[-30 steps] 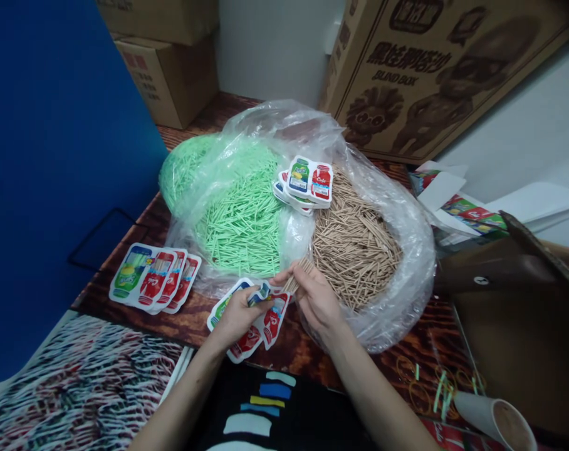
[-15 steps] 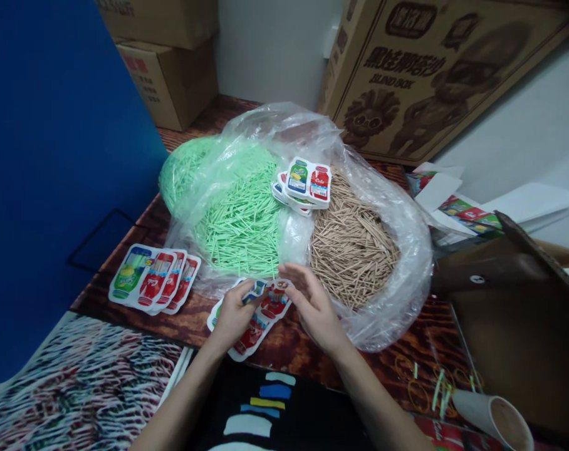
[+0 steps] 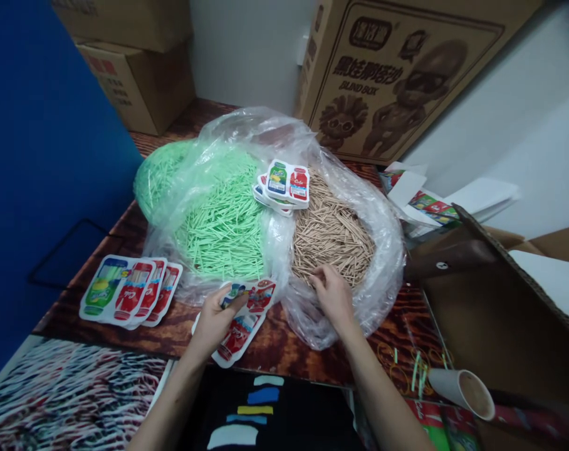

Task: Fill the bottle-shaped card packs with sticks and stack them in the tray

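My left hand (image 3: pixel 216 316) grips a fanned stack of printed bottle-shaped packets (image 3: pixel 247 316) just in front of the plastic bags. My right hand (image 3: pixel 332 294) reaches into the clear bag of tan sticks (image 3: pixel 334 235), fingers curled down into the pile; what they hold is hidden. Beside it lies a bag of green sticks (image 3: pixel 223 222). A small stack of packets (image 3: pixel 284 185) rests on top between the two piles.
More packets (image 3: pixel 129 299) lie fanned on the wooden table (image 3: pixel 294 344) at left. Cardboard boxes (image 3: pixel 388 69) stand behind, a blue panel (image 3: pixel 35 156) at left, an open brown box (image 3: pixel 505 313) at right. A paper cup (image 3: pixel 463 391) and loose rubber bands (image 3: pixel 407 369) lie near the front right.
My right hand, which held tan sticks at the packets, let them go and moved right into the tan stick pile. The view shifted so everything sits further left.
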Demonstrator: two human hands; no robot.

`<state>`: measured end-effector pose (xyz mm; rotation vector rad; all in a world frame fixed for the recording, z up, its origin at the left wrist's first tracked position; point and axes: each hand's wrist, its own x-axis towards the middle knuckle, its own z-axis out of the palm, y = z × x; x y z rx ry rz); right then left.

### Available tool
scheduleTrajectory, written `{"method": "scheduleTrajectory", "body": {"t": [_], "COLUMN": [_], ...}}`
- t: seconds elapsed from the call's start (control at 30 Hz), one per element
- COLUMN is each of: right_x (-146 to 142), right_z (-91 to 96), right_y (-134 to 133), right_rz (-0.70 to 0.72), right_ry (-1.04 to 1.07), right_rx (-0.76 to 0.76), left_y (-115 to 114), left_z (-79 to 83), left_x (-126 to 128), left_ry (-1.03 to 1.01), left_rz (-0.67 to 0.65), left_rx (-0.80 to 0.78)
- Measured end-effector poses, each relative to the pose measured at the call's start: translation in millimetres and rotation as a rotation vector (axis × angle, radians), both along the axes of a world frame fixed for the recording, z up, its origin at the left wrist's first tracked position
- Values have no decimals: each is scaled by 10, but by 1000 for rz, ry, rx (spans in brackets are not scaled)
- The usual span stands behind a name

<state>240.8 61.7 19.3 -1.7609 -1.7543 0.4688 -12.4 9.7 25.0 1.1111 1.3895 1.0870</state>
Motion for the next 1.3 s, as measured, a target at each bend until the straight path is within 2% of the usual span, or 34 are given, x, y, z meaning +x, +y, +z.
{"method": "scheduleTrajectory", "body": {"t": [0.07,0.13,0.2,0.27,0.3,0.37,0.43,0.53,0.73,0.87,0.97,1.1,1.2,1.3], "right_x": [23,19,13,0,-16,-71,-151,-268,-464,-572,-607,-650,-716,-812], "right_z": [-52,-7,141,370,501,757,961,1107,1059,1058,1045,935,811,687], "right_y": [23,26,9,-31,-59,-118,-162,-168,-90,-65,-16,39,15,-55], "right_rz": [-12,-36,-81,-129,-102,59,273,477,737,813,863,915,881,730], "right_ry": [48,195,374,503,545,548,392,147,-182,-362,-293,-140,-125,-5], "right_rx": [-35,-31,36,157,191,169,137,143,107,96,58,-84,-170,-140], "left_y": [5,7,5,4,3,3,0,-13,-40,-34,-20,-5,-12,-28], "left_z": [8,23,36,37,34,24,16,17,32,38,48,58,50,46], "left_x": [25,39,37,26,20,12,13,23,18,-24,-57,-75,-82,-93], "left_ry": [-3,16,46,85,107,150,179,185,155,86,33,29,73,64], "left_rz": [-8,-21,-35,-57,-73,-108,-132,-146,-165,-130,-96,-95,-88,-69], "left_rx": [-2,11,38,68,82,106,131,161,131,71,37,47,95,103]}}
